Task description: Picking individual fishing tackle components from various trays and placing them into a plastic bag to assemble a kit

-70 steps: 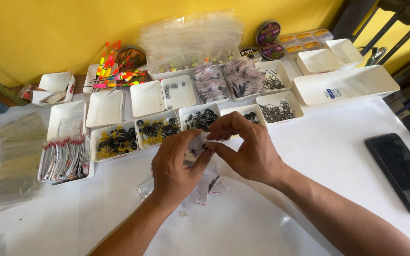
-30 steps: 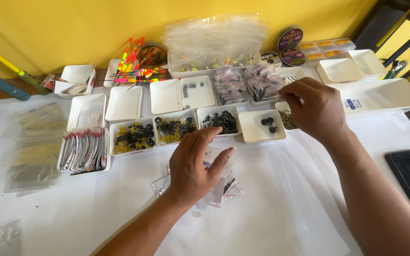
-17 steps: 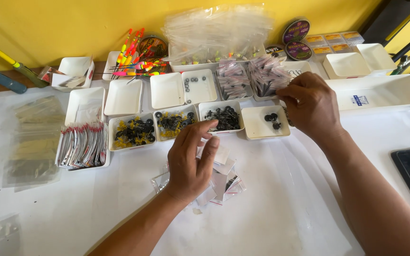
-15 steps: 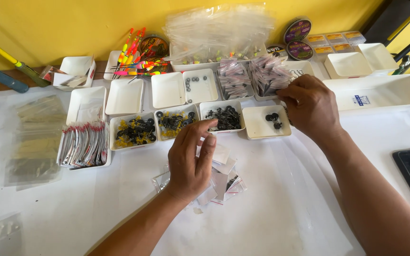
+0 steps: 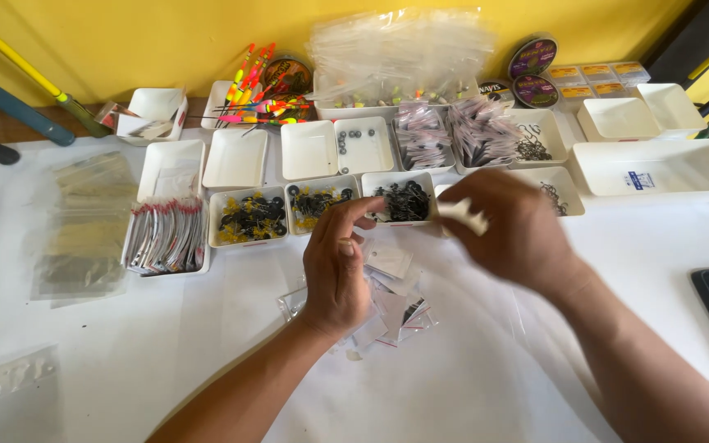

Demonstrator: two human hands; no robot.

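Head cam: my right hand (image 5: 512, 234) pinches a small white packet (image 5: 464, 215) between thumb & fingers, held above the table in front of the tray of black beads (image 5: 402, 199); my left hand (image 5: 337, 271) is half open, fingers curled, empty, over the pile of little clear bags (image 5: 394, 303). Packet looks light, thin & floppy, prob. slick plastic, so I'd grip it by an edge w/ fingertips, not squeeze. Vs 0.5 s ago: right hand has left the white tray w/ few beads & come back toward me w/ the packet; left has lifted a bit.
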